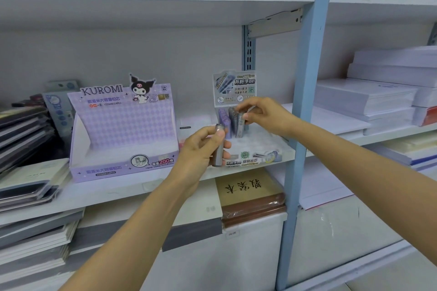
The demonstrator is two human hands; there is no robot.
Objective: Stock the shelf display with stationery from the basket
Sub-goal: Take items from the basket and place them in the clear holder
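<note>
A small pale display box (259,149) with a printed back card sits on the middle shelf (132,188). Several grey and purple lead tubes (225,123) stand upright at its back left. My right hand (262,114) reaches into the box and pinches the top of a grey tube (240,126) standing there. My left hand (203,149) hovers just in front of the box, gripping another grey tube (218,146) upright. The basket is out of view.
A purple Kuromi display box (123,134) stands to the left, with nothing in its tray. Notebook stacks (26,139) lie at far left, paper reams (378,94) on the right bay. A blue upright post (305,101) divides the bays. A brown book (250,194) lies on the shelf below.
</note>
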